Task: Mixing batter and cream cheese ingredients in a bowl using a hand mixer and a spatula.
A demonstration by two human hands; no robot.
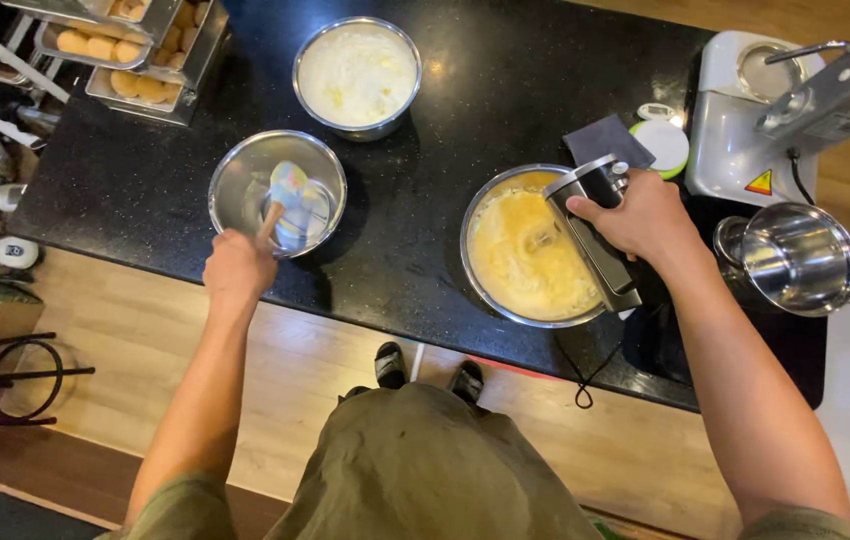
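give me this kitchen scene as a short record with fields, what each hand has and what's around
left hand: grips the wooden handle of a pastel-bladed spatula resting in a nearly empty steel bowl
right hand: holds a black and silver hand mixer, beaters down in yellow batter
batter bowl: steel, on the black stone counter
rear bowl: steel, holds white cream
right side: white stand mixer, its shiny steel bowl beside it
top left: metal trays of pale round biscuits

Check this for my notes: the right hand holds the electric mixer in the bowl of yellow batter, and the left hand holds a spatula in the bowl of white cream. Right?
Not quite. In the head view the left hand holds the spatula in the nearly empty steel bowl, not the bowl of white cream. The rest stands.
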